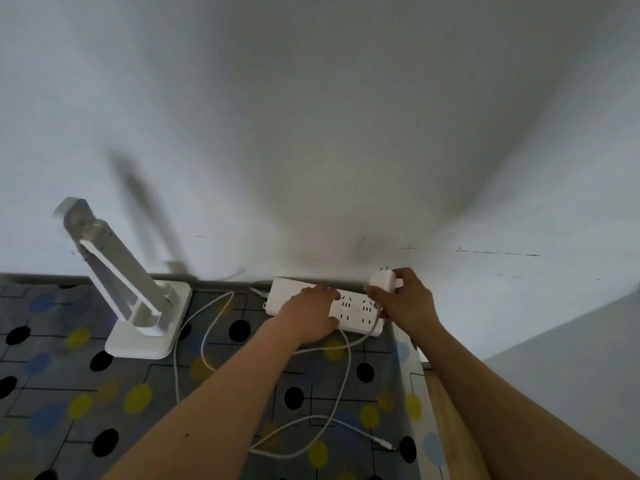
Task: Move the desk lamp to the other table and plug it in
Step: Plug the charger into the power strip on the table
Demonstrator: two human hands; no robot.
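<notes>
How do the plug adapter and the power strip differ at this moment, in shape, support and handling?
The plug adapter is small and blocky; the power strip is long and flat. The adapter is held off the table in the right hand, prongs pointing away from the camera, not in a socket; the strip lies on the patterned tablecloth by the wall, pressed down by the left hand. Both are white.

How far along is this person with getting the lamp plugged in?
Fairly far. The desk lamp already stands on the patterned table by the wall. In hand: the left hand steadies the power strip, while the right hand holds the white plug adapter above it, prongs visible and not yet in a socket. Left: pushing the adapter in. The cable's far end also lies loose.
</notes>
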